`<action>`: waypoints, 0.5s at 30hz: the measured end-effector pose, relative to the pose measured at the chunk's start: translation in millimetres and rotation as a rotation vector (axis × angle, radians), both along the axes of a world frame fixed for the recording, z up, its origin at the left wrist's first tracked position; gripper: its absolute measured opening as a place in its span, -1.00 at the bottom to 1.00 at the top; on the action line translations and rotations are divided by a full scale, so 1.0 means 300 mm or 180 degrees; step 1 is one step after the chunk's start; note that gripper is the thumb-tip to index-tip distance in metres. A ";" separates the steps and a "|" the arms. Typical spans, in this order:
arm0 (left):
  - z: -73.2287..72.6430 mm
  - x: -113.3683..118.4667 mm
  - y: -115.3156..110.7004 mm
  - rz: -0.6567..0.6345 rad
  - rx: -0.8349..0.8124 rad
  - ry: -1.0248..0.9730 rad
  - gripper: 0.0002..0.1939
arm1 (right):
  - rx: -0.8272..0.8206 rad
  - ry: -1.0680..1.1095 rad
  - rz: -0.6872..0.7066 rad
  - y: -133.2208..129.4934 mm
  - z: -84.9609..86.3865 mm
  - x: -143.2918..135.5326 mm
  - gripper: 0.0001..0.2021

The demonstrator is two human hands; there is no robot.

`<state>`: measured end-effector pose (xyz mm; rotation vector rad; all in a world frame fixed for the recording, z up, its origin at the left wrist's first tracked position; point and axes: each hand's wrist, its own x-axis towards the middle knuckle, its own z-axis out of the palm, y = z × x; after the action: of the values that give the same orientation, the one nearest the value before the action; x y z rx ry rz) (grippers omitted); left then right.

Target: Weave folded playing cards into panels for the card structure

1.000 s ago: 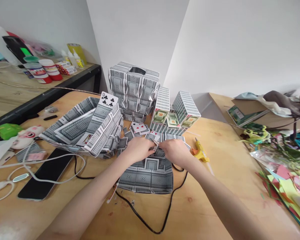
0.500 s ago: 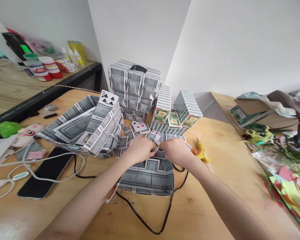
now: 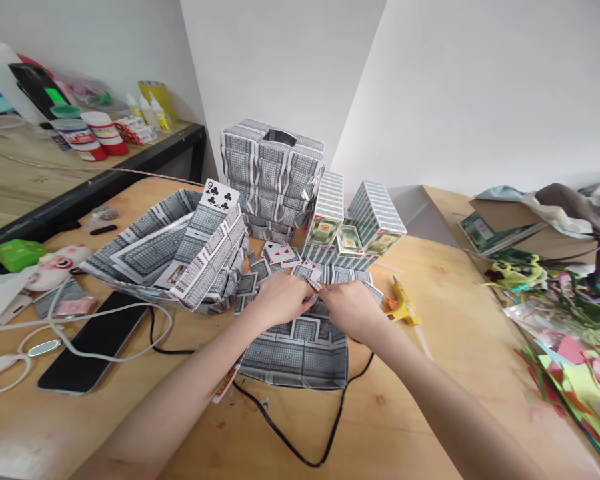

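Note:
My left hand (image 3: 283, 299) and my right hand (image 3: 351, 305) are close together, fingers pinched on a small playing card (image 3: 312, 283) between them. Below them lies a flat panel of joined playing cards (image 3: 300, 360), backs up, its near edge folded upward. Loose playing cards (image 3: 280, 253) lie just beyond my hands, some face up. To the left stands an open tray-like structure made of cards (image 3: 145, 247), a nine of clubs (image 3: 219, 195) sticking up from it. My fingertips partly hide the held card.
Behind stands a tall card-built block (image 3: 273, 167), beside stacked card boxes (image 3: 350, 240). A yellow glue gun (image 3: 403, 303) lies right of my hand. A black cable (image 3: 300, 457) loops in front; a phone (image 3: 90, 347) and white cord lie left. Paper scraps (image 3: 575, 373) cover the right side.
My hands stay almost in place, pinching the same card. The view has shifted very slightly; nothing else has visibly moved.

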<state>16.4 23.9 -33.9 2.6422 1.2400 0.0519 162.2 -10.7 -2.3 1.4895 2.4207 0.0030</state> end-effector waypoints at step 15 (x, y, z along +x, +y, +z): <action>0.010 0.000 -0.008 -0.0059 -0.0019 0.0062 -0.75 | -0.0281 -0.0239 0.0179 0.025 0.039 0.005 -0.79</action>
<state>16.4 21.6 -30.9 2.6552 1.2195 0.0194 163.8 -3.2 9.4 1.3587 2.3704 -0.0348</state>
